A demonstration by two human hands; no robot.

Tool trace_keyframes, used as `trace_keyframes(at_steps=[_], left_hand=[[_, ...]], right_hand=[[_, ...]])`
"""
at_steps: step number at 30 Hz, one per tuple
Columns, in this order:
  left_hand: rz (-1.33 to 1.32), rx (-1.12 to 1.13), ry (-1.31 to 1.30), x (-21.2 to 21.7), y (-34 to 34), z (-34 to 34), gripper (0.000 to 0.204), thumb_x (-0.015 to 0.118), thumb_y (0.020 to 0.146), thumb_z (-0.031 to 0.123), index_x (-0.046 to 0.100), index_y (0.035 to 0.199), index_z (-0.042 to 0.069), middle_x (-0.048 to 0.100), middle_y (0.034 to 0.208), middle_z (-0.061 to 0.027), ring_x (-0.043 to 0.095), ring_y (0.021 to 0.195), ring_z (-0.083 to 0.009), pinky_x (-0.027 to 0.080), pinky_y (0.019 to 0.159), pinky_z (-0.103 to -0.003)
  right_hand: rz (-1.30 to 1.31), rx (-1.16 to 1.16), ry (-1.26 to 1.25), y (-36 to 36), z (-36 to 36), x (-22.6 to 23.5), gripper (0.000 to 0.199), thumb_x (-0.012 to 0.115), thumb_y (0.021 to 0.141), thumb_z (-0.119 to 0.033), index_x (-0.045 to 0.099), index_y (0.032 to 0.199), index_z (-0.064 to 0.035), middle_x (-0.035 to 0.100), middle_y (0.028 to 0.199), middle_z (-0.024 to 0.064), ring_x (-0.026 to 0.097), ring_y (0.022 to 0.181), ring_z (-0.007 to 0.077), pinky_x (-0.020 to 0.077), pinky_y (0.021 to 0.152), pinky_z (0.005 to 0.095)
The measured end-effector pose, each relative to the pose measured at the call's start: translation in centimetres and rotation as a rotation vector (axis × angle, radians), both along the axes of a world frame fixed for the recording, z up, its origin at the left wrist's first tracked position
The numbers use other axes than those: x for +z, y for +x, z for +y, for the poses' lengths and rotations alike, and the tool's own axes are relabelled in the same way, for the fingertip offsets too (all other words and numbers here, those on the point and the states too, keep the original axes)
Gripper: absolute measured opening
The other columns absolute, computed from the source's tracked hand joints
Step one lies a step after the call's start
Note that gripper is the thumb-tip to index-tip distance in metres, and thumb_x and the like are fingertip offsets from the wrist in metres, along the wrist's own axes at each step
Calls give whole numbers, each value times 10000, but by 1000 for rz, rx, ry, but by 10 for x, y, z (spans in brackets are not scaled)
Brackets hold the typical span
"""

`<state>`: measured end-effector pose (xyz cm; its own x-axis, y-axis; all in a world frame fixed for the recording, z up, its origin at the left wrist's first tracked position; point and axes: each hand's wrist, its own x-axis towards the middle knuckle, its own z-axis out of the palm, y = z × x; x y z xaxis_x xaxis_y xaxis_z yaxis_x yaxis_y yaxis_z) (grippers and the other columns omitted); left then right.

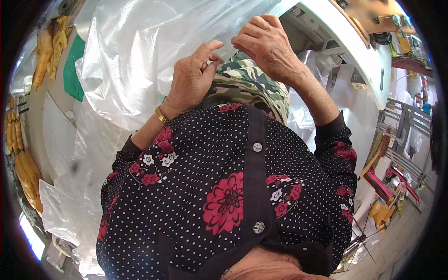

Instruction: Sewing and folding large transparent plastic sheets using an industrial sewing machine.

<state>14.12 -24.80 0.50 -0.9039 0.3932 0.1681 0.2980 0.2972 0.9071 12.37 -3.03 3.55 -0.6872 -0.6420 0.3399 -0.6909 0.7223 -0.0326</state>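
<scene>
A large sheet of clear plastic film (140, 56) spreads in glossy folds over the upper left and passes behind both hands. My left hand (192, 77) is raised beside it, its fingers curled in toward the thumb. A ring and a gold-coloured wristband show on that arm. Slightly higher and to the right, my right hand (268, 46) has its fingers bent closed, knuckles up. The fingertips of both hands face each other with a small gap. Whatever they may pinch is too small or hidden to make out. Camouflage-patterned cloth (252, 81) covers my lap beneath.
A white tabletop (345, 37) runs along the upper right. Green material (73, 70) and yellow-brown wrapped bundles (29, 175) sit at the left. More clear film (65, 205) hangs low on the left. A grey metal rack (406, 119) and a broom (377, 151) stand at the right.
</scene>
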Motion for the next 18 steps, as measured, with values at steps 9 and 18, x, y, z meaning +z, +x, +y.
trace_keyframes(at_steps=[9, 18], left_hand=[[415, -36, 86, 3, -2, 9, 342, 632, 838, -62, 661, 1163, 39, 576, 829, -41, 513, 633, -80, 429, 562, -213], [569, 43, -120, 18, -1, 10, 394, 690, 802, -19, 669, 1184, 72, 498, 730, -63, 520, 613, -193, 435, 562, -309]], right_hand=[[-40, -2, -72, -4, 0, 14, 86, 591, 924, -228, 644, 918, -162, 596, 884, 8, 547, 964, 177, 334, 964, 395], [97, -15, -51, -1, -2, 37, 190, 623, 895, -298, 572, 835, -126, 554, 830, 6, 525, 894, 184, 365, 926, 403]])
